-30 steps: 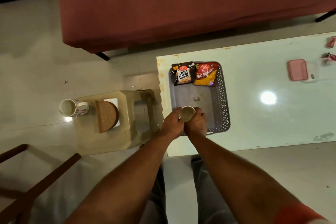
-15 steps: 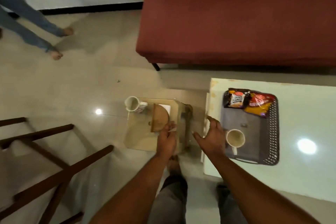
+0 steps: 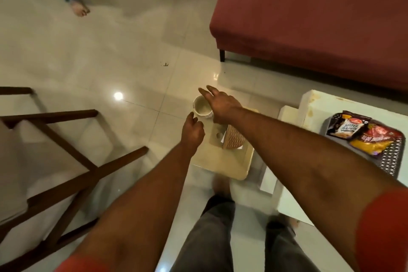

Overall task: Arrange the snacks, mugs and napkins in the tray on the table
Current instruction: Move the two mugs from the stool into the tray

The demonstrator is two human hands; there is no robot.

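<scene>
A white mug (image 3: 202,108) stands at the far left edge of a beige plastic stool (image 3: 231,161). My right hand (image 3: 218,104) hovers over its right side with fingers spread, and my left hand (image 3: 193,130) is just below and left of it, fingers loosely curled; neither grips the mug. A brown woven napkin holder (image 3: 234,140) with a white napkin stands on the stool beside my right forearm. At the right edge, the dark mesh tray (image 3: 390,159) on the white table (image 3: 313,112) holds a peanuts packet (image 3: 346,127) and a red-yellow snack packet (image 3: 375,139).
A red sofa (image 3: 309,17) fills the upper right. Wooden chair legs (image 3: 66,150) stand at the left. Another person's bare feet (image 3: 81,6) are on the tiled floor at the top left. My own legs are below.
My hands let go of the first mug in the tray and swung left to the stool; both now close in on the second mug. The view turned left with them.
</scene>
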